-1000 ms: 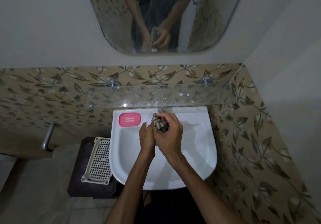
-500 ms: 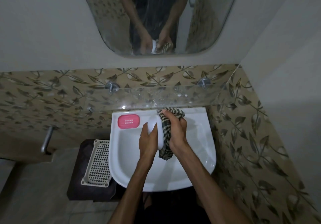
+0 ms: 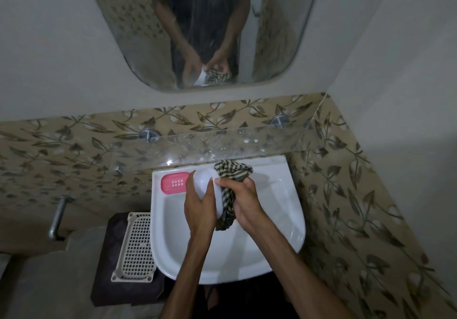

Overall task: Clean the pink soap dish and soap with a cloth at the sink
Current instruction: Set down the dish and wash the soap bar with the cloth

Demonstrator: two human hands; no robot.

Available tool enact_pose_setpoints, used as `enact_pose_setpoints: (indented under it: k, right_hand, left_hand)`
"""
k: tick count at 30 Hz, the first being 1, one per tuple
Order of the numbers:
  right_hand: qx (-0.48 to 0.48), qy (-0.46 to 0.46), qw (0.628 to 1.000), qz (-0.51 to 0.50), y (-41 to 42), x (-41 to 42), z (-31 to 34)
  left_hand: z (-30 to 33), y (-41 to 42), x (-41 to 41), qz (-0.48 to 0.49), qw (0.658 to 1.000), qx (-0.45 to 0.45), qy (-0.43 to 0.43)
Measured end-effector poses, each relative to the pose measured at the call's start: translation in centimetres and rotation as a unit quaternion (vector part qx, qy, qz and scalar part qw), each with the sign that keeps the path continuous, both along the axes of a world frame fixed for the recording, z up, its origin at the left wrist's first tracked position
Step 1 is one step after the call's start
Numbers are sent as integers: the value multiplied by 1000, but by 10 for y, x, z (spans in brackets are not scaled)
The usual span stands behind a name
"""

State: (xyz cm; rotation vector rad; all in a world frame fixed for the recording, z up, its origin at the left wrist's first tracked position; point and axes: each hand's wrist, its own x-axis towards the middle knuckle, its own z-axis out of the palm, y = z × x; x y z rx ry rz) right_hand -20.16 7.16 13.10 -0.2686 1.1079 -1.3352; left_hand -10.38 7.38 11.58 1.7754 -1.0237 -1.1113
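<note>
While the white soap (image 3: 206, 190) was held over the sink (image 3: 284, 209), the left hand (image 3: 199, 211) curled its fingers round it and the right hand (image 3: 243, 201) clutched the checked cloth (image 3: 232, 172) against its side. The pink soap dish (image 3: 173, 183) sat on the sink's back left ledge, apparently empty. A glass shelf (image 3: 197, 145) ran above, a mirror (image 3: 202, 29) higher.

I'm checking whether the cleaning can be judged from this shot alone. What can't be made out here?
- Head view: most of the white soap is covered by the left hand and the striped cloth, so its cleanliness is unreadable.
- The tap is hidden behind the cloth and the right hand.
- The pink soap dish is too small and dim to show residue.
- The sink drain is covered by both hands.
</note>
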Motion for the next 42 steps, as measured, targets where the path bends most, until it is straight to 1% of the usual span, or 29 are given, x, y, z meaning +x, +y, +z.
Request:
enact_pose_setpoints:
  k: [4,13,17,20,22,24,28,31,34,35,37,39,42]
  right_hand:
    - [-11,-30,999,8,-1,0,4]
    - [-55,-47,997,27,-2,1,10]
    - [-53,-67,996,23,-3,2,13]
    - [-42,-67,997,1,-1,6,16]
    - [-30,-26,999,-20,3,9,15]
    - [-32,35,998,-38,6,11,13]
    - [-78,115,989,-43,7,12,14]
    - [-88,166,981,-50,-4,7,20]
    - [-60,263,962,-32,-14,3,20]
    - [-62,277,958,-28,-13,2,20]
    - [-87,292,952,-31,-7,2,21]
    - [-120,301,946,-24,1,3,22]
    - [-176,342,923,-2,6,10,25]
  left_hand:
    - [5,-3,3,-4,999,-27,-34]
    - [16,-1,1,-17,994,-81,-68]
    - [23,-2,-2,-6,996,-72,-43]
    - [27,-4,-4,-34,997,-74,-10]
    - [25,-6,-5,-58,996,-74,-3]
    - [22,-7,-5,-59,996,-56,21]
    - [17,-11,-4,-46,988,-50,136]
    - [15,2,-11,-68,980,-42,180]
    - [9,13,-16,-89,976,-32,197]
    - [10,11,-15,-93,975,-37,199]
    - [11,5,-11,-101,972,-37,207]
    - [13,-2,-6,-86,970,-22,226]
    - [5,-5,-5,-86,970,-5,229]
